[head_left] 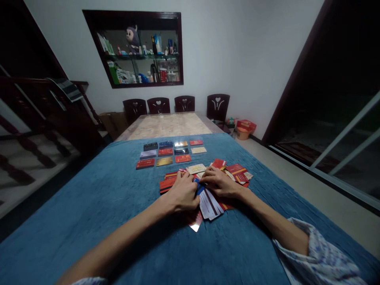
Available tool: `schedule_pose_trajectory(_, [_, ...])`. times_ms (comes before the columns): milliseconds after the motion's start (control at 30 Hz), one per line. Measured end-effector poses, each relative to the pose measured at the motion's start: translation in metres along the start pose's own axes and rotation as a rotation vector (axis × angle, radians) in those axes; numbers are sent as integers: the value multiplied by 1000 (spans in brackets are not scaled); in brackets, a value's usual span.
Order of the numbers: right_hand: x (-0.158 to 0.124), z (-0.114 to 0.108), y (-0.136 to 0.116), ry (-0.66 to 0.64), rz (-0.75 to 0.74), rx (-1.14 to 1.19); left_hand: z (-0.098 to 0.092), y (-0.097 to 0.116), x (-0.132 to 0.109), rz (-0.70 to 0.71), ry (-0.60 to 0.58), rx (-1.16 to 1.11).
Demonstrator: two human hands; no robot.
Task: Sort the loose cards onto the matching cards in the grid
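A loose heap of plastic cards lies in front of me, with red cards (236,170), pale lilac cards (210,205) and a blue card (202,186) among them. My left hand (184,190) rests on the left part of the heap, its fingers curled down. From the right, my right hand (220,182) reaches over the middle with bent fingers, close beside the blue card. What either hand's fingertips grip is hidden. Past the hands, small card stacks stand in rows, including a gold stack (164,161), a red stack (145,163) and a dark stack (181,151).
A blue cloth (113,190) covers the near table; the bare marble-patterned top (172,124) shows beyond it. Dark chairs (158,105) line the far end. A wall shelf (142,55) holds bottles and a plush toy. An orange bin (244,132) stands on the floor to the right.
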State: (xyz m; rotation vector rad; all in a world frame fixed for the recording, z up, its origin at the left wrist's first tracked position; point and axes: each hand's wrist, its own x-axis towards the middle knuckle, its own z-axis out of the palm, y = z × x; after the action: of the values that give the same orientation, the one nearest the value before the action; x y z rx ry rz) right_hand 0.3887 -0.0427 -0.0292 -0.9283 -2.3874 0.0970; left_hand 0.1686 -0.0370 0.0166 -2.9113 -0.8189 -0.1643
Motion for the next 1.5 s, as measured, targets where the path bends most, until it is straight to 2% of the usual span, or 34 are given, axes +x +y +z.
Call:
schedule_pose_trajectory(400, [1, -5, -9, 29, -13, 1, 0, 11, 3, 91, -61, 141])
schedule_pose_trajectory(533, [2, -1, -7, 79, 2, -24, 1, 11, 4, 152, 28, 223])
schedule_pose_trajectory(667, [3, 3, -5, 200, 38, -73, 0, 3, 5, 179, 147, 278])
schedule_pose_trajectory(867, [3, 4, -3, 355, 152, -32, -3, -21, 8, 71, 202, 148])
schedule_pose_trajectory(1033, [0, 8, 4, 424, 228, -27, 9, -35, 11, -22, 260, 26])
schedule_pose_trajectory(1267, [-2, 10, 5, 424, 280, -4, 16, -43, 15, -57, 295, -161])
schedule_pose_trajectory(1500, [-4, 8, 6, 378, 331, -47, 22, -46, 27, -80, 280, -200])
